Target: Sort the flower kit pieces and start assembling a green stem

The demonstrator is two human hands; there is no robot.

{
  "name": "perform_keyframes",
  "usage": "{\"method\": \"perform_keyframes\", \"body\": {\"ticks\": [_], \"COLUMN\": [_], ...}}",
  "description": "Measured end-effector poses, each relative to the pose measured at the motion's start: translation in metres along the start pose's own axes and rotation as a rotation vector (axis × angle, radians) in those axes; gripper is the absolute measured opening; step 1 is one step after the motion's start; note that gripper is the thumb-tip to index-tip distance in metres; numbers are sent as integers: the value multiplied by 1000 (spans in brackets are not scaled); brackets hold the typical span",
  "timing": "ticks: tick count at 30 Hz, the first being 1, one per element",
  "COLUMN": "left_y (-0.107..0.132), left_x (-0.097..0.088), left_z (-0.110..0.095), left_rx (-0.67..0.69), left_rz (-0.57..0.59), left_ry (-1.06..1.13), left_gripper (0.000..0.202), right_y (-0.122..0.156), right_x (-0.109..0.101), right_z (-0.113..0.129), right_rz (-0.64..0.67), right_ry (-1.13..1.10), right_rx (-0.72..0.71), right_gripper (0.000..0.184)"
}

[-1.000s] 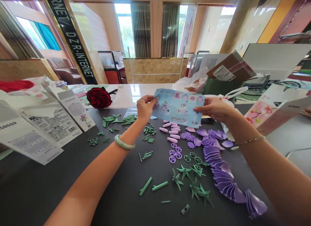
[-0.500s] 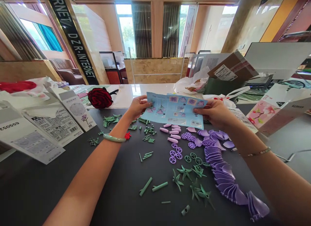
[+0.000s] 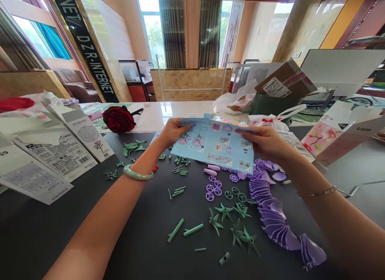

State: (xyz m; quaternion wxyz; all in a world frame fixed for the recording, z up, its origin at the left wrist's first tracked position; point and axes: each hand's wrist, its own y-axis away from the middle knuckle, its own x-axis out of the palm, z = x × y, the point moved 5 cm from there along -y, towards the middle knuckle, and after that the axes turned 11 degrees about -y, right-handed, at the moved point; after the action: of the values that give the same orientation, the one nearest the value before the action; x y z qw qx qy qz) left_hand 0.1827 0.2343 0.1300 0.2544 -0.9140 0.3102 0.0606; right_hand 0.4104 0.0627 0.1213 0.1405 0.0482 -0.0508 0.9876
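Note:
A blue instruction sheet (image 3: pixel 207 145) with printed flower pictures is stretched between both hands above the table. My left hand (image 3: pixel 174 131) pinches its upper left edge, and my right hand (image 3: pixel 264 139) grips the upper right edge. Beneath and in front of it lie sorted plastic parts: purple petals (image 3: pixel 272 216) in a long curved row, purple rings (image 3: pixel 213 187), and green rings (image 3: pixel 236 193). Nearer me are green star-shaped leaves (image 3: pixel 224 212) and green stem pieces (image 3: pixel 193 230). The sheet partly covers the pink pieces (image 3: pixel 212 169).
Opened white boxes (image 3: pixel 75 143) stand at the left, with a dark red rose (image 3: pixel 118 118) behind them. On the right are a pink floral box (image 3: pixel 333 131), a brown carton (image 3: pixel 285 81) and a white plastic bag (image 3: pixel 236 101). Green leaves (image 3: pixel 134 147) lie beyond my left forearm.
The sheet has come slightly lower and tilted more toward me, covering more of the pink pieces. Both hands still hold it. The whole view has shifted a little.

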Motion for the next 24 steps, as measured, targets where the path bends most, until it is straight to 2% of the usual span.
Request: {"method": "perform_keyframes", "body": {"ticks": [6,8,11,15,17,21,24], "left_y": [4,4,3,2,3,8,11], "left_x": [1,1,-1,-4,-2,9,14], "left_z": [6,5,-1,-11,-11,-1,6], "left_rx": [2,2,28,60,37,-96,-132], "left_rz": [2,22,13,-18,12,195,249], "left_ry": [28,25,25,29,35,53,50], "left_gripper": [17,19,15,18,30,60,59], "right_y": [0,1,-1,1,2,1,-1], "right_x": [-9,-11,-9,7,10,6,3], "right_z": [12,12,2,-12,-12,-11,-13], "right_rz": [-66,-85,-78,73,78,35,37], "right_ry": [426,442,254,-4,-61,-104,-104], "right_rx": [-422,-466,-322,-68,-36,-42,-51], "right_gripper": [23,22,19,34,37,38,31]}}
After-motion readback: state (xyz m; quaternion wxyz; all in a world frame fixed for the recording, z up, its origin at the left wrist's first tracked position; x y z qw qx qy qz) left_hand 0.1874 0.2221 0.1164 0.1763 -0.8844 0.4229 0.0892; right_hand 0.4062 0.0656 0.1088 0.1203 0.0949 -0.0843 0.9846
